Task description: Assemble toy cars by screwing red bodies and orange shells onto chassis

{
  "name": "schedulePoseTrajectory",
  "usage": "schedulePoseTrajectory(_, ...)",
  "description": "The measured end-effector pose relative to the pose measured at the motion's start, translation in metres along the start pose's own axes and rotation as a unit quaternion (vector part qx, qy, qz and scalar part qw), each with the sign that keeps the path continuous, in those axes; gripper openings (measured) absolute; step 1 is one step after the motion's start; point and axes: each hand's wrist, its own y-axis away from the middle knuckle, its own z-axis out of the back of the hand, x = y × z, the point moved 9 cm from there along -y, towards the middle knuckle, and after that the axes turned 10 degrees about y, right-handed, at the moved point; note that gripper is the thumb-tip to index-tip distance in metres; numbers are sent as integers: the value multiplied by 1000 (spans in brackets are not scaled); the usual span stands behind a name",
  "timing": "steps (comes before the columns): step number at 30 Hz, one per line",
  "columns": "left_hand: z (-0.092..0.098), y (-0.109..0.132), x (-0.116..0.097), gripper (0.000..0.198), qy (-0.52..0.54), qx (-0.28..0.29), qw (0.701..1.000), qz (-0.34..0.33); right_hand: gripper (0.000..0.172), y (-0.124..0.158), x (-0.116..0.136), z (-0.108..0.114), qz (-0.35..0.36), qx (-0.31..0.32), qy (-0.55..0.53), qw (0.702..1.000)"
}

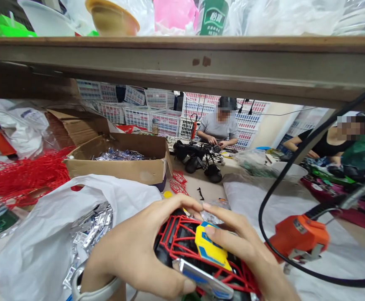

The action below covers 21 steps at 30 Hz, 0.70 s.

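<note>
Your left hand [138,246] curls around the toy car [212,251]. Your right hand [253,251], half-closed, grips its right side.

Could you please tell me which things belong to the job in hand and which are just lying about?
Likely part of the job:
red-framed toy vehicle with yellow panel and silver panel, held by left hand and right hand
perhaps heaped red frames, silver parts in white bag

Apparently just lying about:
yellow bowl and green-labelled container on the shelf
</note>
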Motion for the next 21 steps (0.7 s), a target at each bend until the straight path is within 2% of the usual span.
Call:
schedulePoseTrajectory(5, 4, 2, 5, 72, 100, 10, 995, 27, 62, -3, 9, -5, 22, 35, -31, 999)
schedulePoseTrajectory(11, 0, -2, -2, 61, 73, 19, 996, 36, 66, -6, 19, 8, 20, 31, -18, 999)
schedulePoseTrajectory(17, -1, -1, 1, 59, 73, 16, 996, 47, 73, -1, 16, 8, 1, 21, -3, 1000)
schedulePoseTrajectory(21, -3, -4, 7, 57, 61, 12, 994, 89, 64, -4, 9, 6, -20, 38, -18, 999)
